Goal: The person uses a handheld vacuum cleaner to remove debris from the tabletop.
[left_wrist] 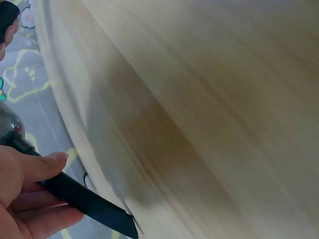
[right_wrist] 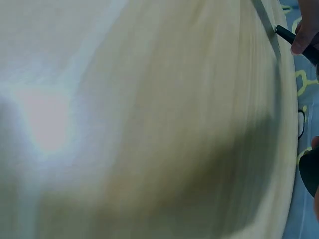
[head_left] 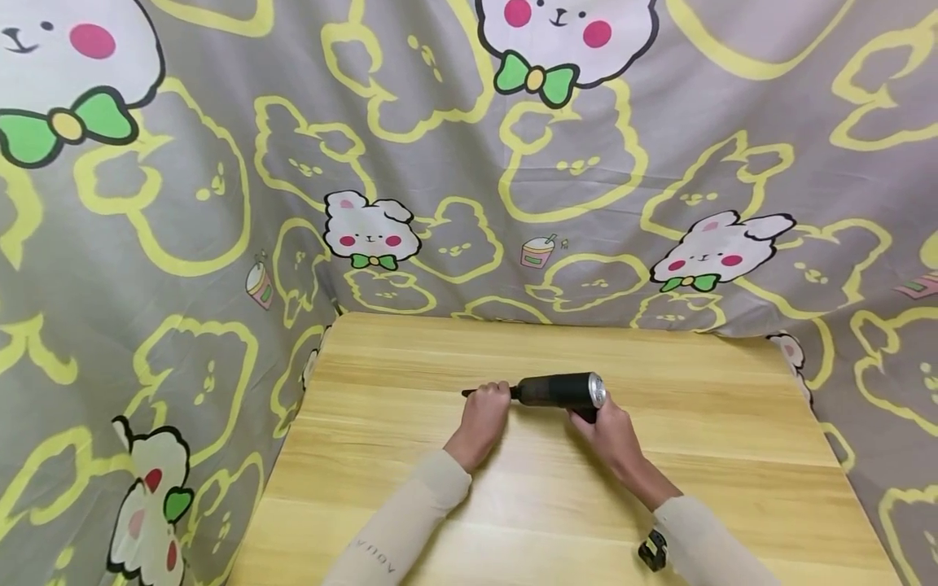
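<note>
A black handheld vacuum cleaner (head_left: 553,391) with a silver end cap is held sideways above the wooden table. My right hand (head_left: 615,435) grips its handle, which shows only partly as a dark shape (right_wrist: 310,172) at the edge of the right wrist view. Around the narrow black nozzle (left_wrist: 92,201) at the other end, my left hand (head_left: 485,419) has its thumb and fingers closed. The slanted nozzle tip sticks out past the fingers. Part of the clear dust cup (left_wrist: 10,122) is visible in the left wrist view.
The light wooden tabletop (head_left: 410,358) stretches beneath both hands. Grey cloth (head_left: 454,179) with cartoon rabbits hangs along its back and sides. A small black object (head_left: 652,551) is beside the right sleeve. Bright glare (right_wrist: 47,119) lies on the table.
</note>
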Demonstrator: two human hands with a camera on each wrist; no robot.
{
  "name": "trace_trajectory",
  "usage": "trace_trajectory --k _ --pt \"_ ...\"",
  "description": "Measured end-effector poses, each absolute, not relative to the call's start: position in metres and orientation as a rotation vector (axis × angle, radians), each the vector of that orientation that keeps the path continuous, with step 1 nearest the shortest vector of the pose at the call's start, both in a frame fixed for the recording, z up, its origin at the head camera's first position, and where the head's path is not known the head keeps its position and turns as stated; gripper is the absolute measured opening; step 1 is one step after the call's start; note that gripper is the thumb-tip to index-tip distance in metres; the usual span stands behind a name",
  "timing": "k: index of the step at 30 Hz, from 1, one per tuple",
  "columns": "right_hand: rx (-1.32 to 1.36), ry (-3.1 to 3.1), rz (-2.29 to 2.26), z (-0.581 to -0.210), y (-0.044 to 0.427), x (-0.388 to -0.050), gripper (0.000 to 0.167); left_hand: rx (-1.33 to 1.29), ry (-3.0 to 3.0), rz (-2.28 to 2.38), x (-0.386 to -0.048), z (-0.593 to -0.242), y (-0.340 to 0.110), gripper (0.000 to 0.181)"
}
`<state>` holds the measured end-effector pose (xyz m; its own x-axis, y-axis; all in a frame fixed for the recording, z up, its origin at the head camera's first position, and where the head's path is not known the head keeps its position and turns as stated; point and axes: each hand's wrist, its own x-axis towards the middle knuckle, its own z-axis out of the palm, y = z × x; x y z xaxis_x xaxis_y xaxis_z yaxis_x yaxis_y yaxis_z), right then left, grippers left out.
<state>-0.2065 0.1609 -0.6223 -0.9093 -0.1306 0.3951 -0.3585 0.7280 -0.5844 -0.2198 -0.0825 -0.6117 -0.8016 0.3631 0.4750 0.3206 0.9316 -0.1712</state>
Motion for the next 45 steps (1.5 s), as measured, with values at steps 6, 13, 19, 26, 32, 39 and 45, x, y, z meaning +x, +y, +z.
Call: trace_trajectory --k 6,13,19,26,32,39,45 --pt "0.325 -2.593 1.004 -0.628 0.174 -0.203 0.048 -0.522 -2.566 0.164 -0.223 -0.611 -0.067 0.010" --pt "0.217 -2.622 1.022 -0.634 0.191 -0.205 0.042 -0.570 -2.548 0.203 -0.227 -0.611 -0.049 0.008" --pt "0.122 -2.665 0.914 -0.636 0.200 -0.210 0.041 -0.561 -2.546 0.269 -0.232 -0.610 -0.038 0.011" --pt "0.072 -2.741 0.714 -0.629 0.205 -0.215 0.059 -0.593 -2.554 0.311 -0.240 -0.609 -0.035 0.016" --pt "0.066 -2.899 0.645 -0.620 0.204 -0.218 0.062 -0.659 -2.566 0.340 -0.247 -0.606 -0.039 0.019" --pt "0.027 -3.097 0.565 -0.609 0.202 -0.218 0.067 -0.721 -2.539 0.383 -0.254 -0.606 -0.044 0.020" --pt "0.056 -3.219 0.429 -0.605 0.204 -0.221 0.071 -0.793 -2.567 0.399 -0.257 -0.607 -0.045 0.018"
